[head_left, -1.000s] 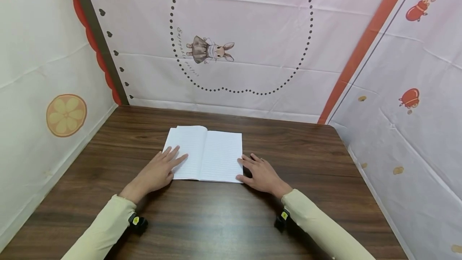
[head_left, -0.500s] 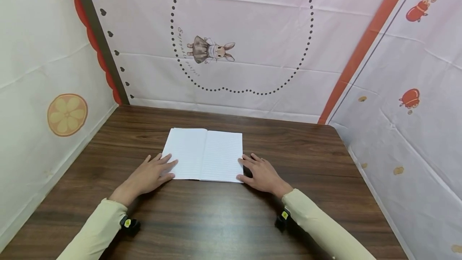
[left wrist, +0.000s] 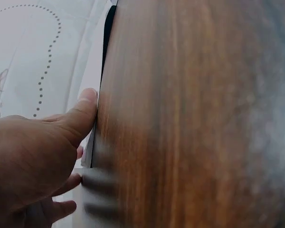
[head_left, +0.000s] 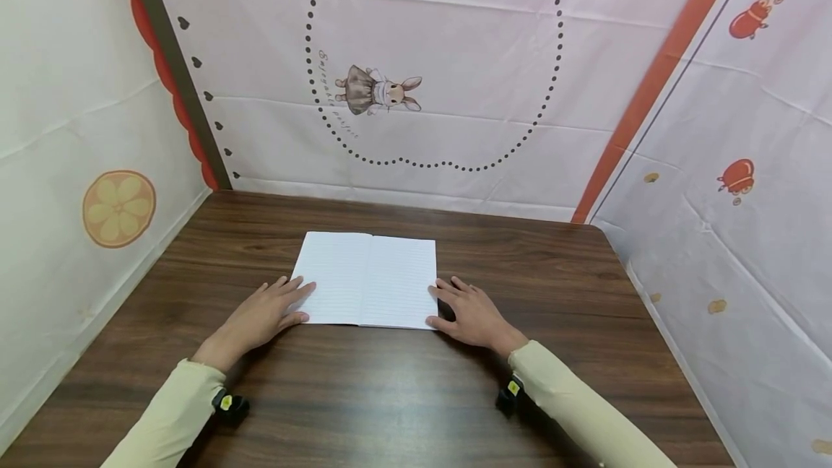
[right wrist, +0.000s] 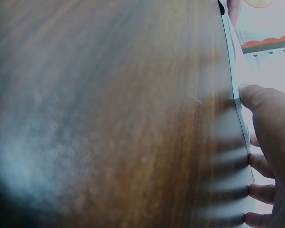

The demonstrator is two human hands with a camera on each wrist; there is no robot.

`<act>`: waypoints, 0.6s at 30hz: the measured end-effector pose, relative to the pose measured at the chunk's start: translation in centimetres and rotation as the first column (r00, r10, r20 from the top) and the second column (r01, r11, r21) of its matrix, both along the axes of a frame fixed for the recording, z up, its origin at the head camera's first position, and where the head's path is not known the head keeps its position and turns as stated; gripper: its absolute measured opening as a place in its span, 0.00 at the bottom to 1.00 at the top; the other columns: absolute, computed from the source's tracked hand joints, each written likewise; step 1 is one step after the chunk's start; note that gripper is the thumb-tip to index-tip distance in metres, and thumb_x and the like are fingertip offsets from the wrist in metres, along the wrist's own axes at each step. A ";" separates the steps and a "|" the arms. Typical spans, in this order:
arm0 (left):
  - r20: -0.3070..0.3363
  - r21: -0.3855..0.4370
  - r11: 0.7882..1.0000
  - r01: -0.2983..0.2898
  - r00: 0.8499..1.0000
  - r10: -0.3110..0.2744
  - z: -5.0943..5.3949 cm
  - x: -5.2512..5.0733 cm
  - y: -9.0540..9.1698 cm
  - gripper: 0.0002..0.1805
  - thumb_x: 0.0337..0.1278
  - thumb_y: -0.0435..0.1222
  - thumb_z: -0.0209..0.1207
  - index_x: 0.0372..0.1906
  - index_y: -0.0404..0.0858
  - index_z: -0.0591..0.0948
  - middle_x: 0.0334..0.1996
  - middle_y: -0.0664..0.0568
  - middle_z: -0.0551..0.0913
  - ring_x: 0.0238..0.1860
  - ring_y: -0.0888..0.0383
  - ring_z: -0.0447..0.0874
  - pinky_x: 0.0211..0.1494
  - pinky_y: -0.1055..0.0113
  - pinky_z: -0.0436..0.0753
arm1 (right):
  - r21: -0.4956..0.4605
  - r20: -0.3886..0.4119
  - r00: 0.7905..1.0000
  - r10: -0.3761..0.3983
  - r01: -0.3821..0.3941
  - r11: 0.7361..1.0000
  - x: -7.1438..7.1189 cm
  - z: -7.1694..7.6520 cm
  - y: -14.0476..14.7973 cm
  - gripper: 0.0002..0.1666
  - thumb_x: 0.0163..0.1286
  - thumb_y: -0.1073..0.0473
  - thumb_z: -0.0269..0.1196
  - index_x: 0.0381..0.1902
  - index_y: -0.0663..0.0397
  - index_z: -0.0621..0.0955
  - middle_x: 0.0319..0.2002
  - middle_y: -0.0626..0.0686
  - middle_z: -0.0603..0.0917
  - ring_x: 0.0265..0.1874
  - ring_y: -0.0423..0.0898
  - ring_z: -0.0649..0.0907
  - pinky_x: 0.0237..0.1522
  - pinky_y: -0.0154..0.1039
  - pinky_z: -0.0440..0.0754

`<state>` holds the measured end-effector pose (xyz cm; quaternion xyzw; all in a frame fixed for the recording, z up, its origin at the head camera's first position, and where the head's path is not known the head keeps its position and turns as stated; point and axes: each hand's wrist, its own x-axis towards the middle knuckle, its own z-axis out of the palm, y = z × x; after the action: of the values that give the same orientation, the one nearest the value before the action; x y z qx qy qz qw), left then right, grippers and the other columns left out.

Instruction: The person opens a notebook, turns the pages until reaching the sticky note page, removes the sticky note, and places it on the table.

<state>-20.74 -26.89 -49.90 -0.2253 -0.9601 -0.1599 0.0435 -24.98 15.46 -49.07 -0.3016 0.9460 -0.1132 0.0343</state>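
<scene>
An open notebook [head_left: 367,276] with lined white pages lies flat on the brown wooden table. My left hand [head_left: 260,316] rests at its lower left corner, fingers spread, with some fingertips and the thumb on the left page's edge. On the opposite side, my right hand [head_left: 473,315] lies with its fingertips and thumb on the right page's edge. In the left wrist view the thumb [left wrist: 85,107] touches the notebook's near edge [left wrist: 91,78]. The right wrist view has the right thumb [right wrist: 256,97] at the notebook's corner, with the other fingers spread below it.
The wooden table [head_left: 390,403] reaches to printed cloth on three sides: a back cloth [head_left: 442,78] with a rabbit figure, a left cloth [head_left: 58,121] and a right cloth [head_left: 734,237]. A small black camera [head_left: 232,408] sits on the left wrist, another camera [head_left: 508,397] on the right.
My left hand has slid left from the left page to its outer edge. The left pages, raised and curved earlier, now lie flatter. My right hand has stayed in place.
</scene>
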 end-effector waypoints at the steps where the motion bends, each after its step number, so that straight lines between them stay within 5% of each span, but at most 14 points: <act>1: 0.017 -0.001 1.000 -0.006 1.000 0.006 0.0 0.0 -0.1 0.33 0.71 0.49 0.60 0.74 0.40 0.72 0.72 0.32 0.69 0.71 0.26 0.64 0.67 0.25 0.62 | -0.006 0.001 1.000 0.003 -0.003 1.000 0.0 0.0 0.0 0.42 0.74 0.30 0.56 0.78 0.43 0.68 0.78 0.50 0.66 0.78 0.59 0.62 0.71 0.67 0.64; 7: 0.086 -0.054 0.998 -0.031 0.996 0.035 -0.3 0.0 -0.7 0.34 0.76 0.55 0.53 0.78 0.44 0.66 0.77 0.32 0.60 0.75 0.24 0.55 0.70 0.25 0.57 | -0.002 0.000 1.000 0.002 -0.002 1.000 -0.2 -0.2 0.1 0.43 0.74 0.29 0.56 0.78 0.42 0.67 0.78 0.50 0.65 0.78 0.58 0.62 0.71 0.66 0.64; 18: 0.124 -0.071 0.997 -0.042 0.991 0.051 -0.1 0.2 -0.8 0.35 0.76 0.57 0.49 0.79 0.45 0.65 0.78 0.34 0.58 0.76 0.26 0.52 0.72 0.26 0.56 | -0.007 0.002 1.000 0.012 -0.012 1.000 -0.1 0.1 0.0 0.42 0.74 0.30 0.56 0.78 0.43 0.68 0.78 0.51 0.66 0.78 0.59 0.62 0.71 0.68 0.64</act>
<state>-20.58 -27.72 -50.01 -0.1936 -0.9708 -0.1399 -0.0212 -25.09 15.42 -49.01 -0.3071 0.9439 -0.1164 0.0348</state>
